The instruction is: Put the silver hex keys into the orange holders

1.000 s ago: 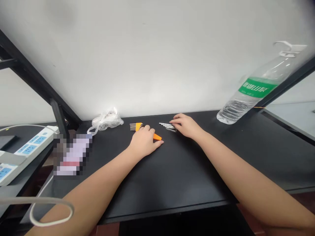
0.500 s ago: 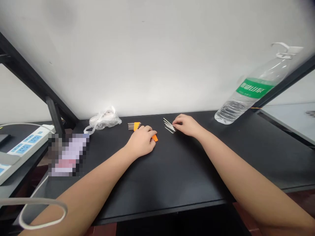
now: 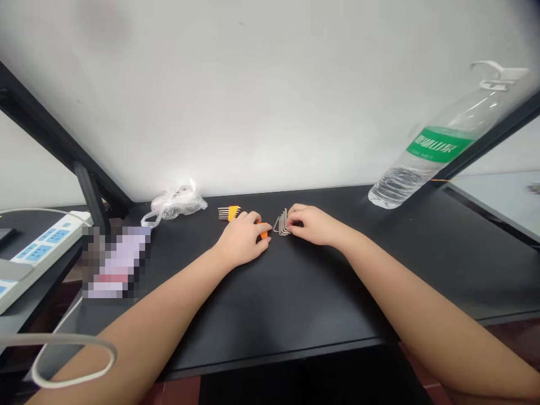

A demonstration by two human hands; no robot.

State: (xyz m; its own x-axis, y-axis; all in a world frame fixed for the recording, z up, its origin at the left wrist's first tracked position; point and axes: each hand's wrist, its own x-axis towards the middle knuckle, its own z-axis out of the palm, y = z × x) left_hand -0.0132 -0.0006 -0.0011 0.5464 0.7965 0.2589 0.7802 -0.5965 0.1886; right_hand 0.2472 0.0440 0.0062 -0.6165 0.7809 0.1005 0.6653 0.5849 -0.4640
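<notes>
On the black tabletop (image 3: 295,298), my left hand (image 3: 242,239) has its thumb and fingers closed on a small orange holder (image 3: 264,231), most of which the fingers hide. Just beyond that hand lies another orange piece (image 3: 233,212) with several metal hex keys through it; its near end is covered by the hand. My right hand (image 3: 314,224) pinches a bunch of bare L-shaped hex keys (image 3: 282,224) at their right side. Their short bent ends point toward me, a small gap from the left hand's fingertips.
A clear plastic bag (image 3: 177,201) lies at the back left, near a blurred-out flat object (image 3: 120,264). A large water bottle (image 3: 426,152) stands at the back right. The power strip (image 3: 42,253) and a white cable (image 3: 76,339) are on the left.
My right hand has shifted left and slightly nearer, turning the hex keys from slanted to upright in view. The left hand stays on the orange holder, fingers slightly shifted.
</notes>
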